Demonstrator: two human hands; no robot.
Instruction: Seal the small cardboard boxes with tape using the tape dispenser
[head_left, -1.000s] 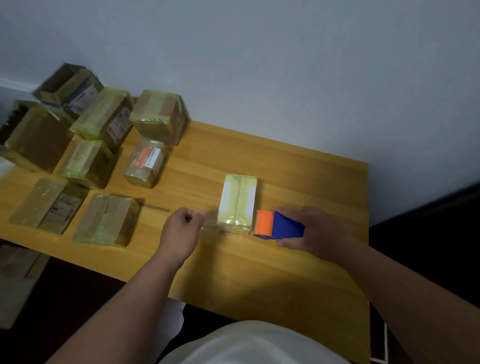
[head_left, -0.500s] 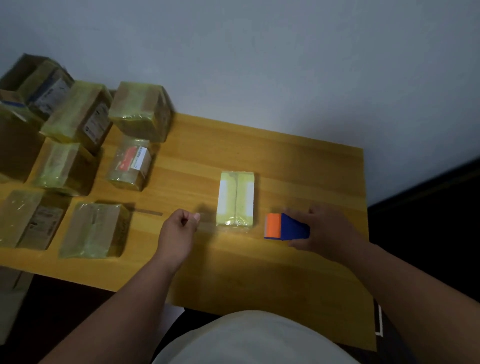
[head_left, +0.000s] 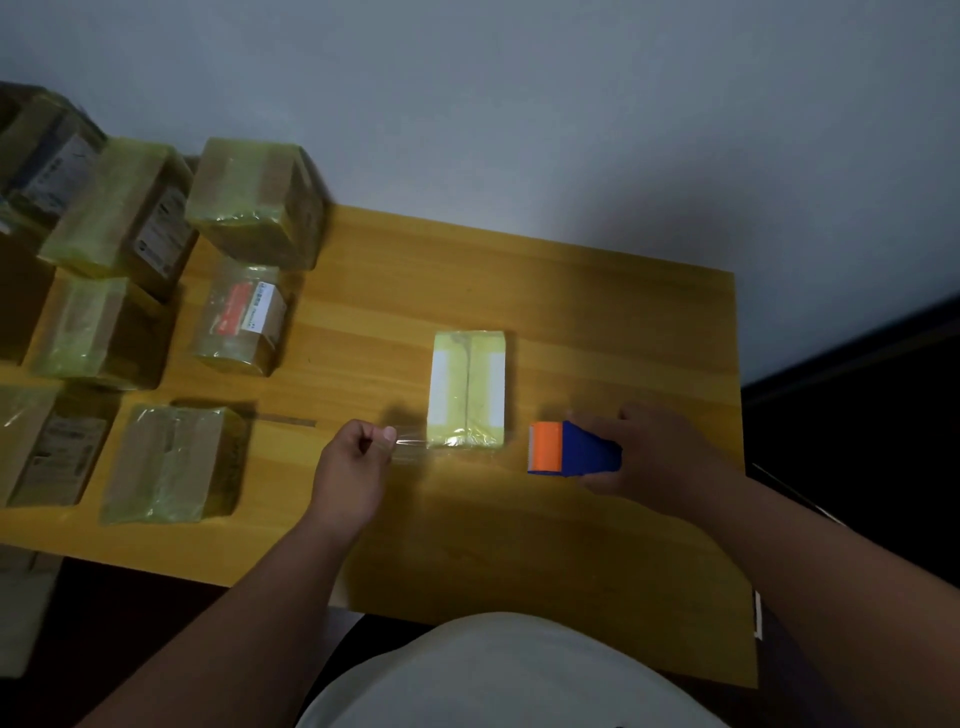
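Labels on the taped boxes (head_left: 236, 317) at far left are too blurred to read. Left hand (head_left: 349, 467) pinches clear tape (head_left: 413, 446) beside the small box (head_left: 467, 388); right hand (head_left: 657, 454) grips the tape dispenser (head_left: 571, 448).

A wooden table (head_left: 597, 312) stands against a pale wall (head_left: 519, 104).

Yellow-taped box (head_left: 467, 389) lies flat mid-table — blue-orange dispenser (head_left: 571, 448) right.

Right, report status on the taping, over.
Left hand pinching clear tape end. Right hand gripping tape dispenser. Small box between them. Nothing obstructing.
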